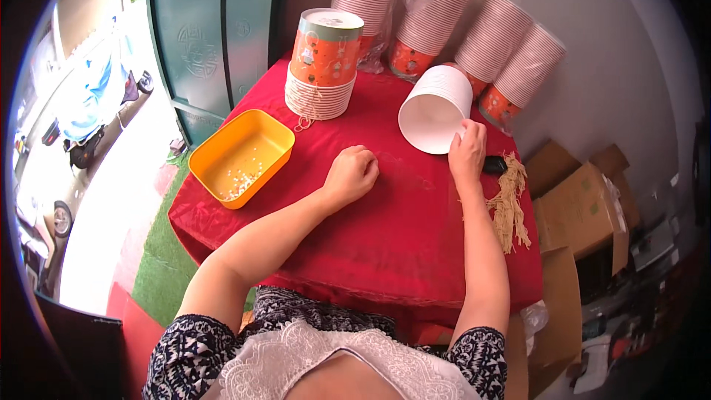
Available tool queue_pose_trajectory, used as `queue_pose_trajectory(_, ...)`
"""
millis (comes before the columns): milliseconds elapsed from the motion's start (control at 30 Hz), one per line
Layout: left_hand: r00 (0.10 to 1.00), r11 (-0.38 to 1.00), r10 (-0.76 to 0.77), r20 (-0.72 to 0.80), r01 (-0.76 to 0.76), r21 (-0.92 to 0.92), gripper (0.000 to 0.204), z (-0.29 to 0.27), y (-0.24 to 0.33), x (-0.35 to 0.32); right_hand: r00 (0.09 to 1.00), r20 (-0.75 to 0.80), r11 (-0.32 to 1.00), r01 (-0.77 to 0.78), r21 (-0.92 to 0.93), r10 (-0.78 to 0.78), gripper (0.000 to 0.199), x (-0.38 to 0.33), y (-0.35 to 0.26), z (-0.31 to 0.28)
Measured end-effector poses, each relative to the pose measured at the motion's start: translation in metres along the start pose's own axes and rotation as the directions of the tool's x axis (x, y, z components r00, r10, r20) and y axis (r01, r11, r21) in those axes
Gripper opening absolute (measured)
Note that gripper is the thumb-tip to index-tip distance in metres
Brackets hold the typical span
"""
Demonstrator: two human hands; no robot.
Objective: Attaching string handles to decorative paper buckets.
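A white paper bucket (437, 92) lies tilted on its side on the red-covered table, its mouth toward me. My right hand (468, 150) grips its rim at the right, fingers closed on the edge. Over the middle of the table my left hand (352, 176) is curled closed, apart from the bucket; whatever its fingers may hold is hidden. Just right of my right hand lies a black object (495, 165), partly covered. Next to it a bundle of tan strings (509, 204) hangs along the table's right side.
A yellow plastic basin (278, 141) with small white bits stands at left. Behind it is an upside-down stack of orange paper buckets (323, 55) with string loops. Tall bucket stacks (437, 7) line the grey wall. Cardboard boxes (581, 204) stand right of the table (370, 252).
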State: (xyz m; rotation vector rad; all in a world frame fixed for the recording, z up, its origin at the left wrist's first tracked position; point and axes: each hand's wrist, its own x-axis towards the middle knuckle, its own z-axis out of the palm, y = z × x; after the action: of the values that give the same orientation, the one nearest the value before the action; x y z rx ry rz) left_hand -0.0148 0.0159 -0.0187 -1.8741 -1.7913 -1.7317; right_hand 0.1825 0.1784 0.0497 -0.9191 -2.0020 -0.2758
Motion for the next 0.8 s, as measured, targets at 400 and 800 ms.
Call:
queue_pose_trajectory(400,0.994,0.994,0.070,0.078,-0.076,0.073,0.012,0.000,-0.009,0.001,0.997,-0.066,0.996,0.024,-0.091,-0.030,0.021,0.016,0.033,0.027)
queue_pose_trajectory(800,0.996,0.996,0.042,0.081,-0.048,0.072,0.015,0.000,-0.011,0.001,0.996,-0.074,0.996,0.047,-0.073,-0.052,0.011,0.008,0.024,0.025)
